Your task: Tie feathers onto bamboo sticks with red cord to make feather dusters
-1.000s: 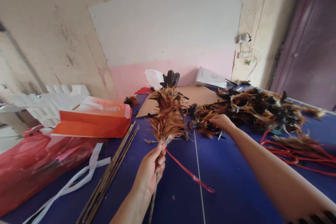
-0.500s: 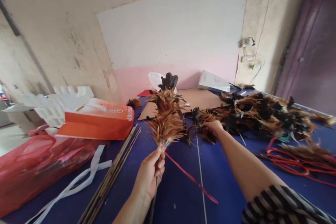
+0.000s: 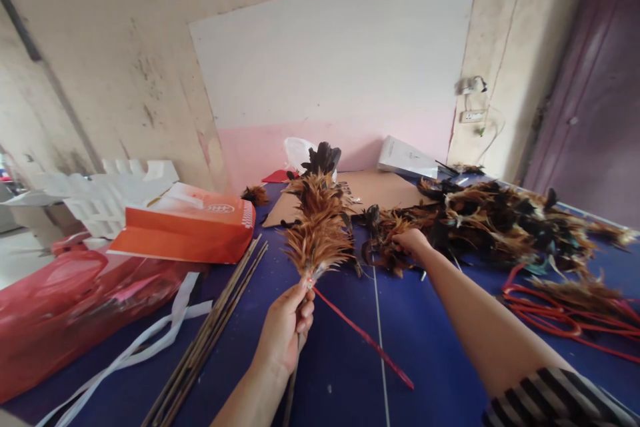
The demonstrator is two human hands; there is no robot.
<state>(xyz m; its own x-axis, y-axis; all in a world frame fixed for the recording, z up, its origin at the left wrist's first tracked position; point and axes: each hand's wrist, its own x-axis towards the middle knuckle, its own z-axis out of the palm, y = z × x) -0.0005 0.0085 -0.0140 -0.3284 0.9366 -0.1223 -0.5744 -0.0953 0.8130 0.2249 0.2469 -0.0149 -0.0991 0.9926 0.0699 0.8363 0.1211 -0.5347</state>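
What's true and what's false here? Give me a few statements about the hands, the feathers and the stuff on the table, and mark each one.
1. The left hand grips a feather duster by its stick, just below the feathers. True.
2. The right hand lies flat on a bare part of the table. False: it is stretched out to the feather pile, with its fingers among the feathers.
3. A red strip trails from the feather duster's binding across the blue table. True.
4. The sticks lie to the right of the feather pile. False: they lie to the left of the left hand, near the orange bag.
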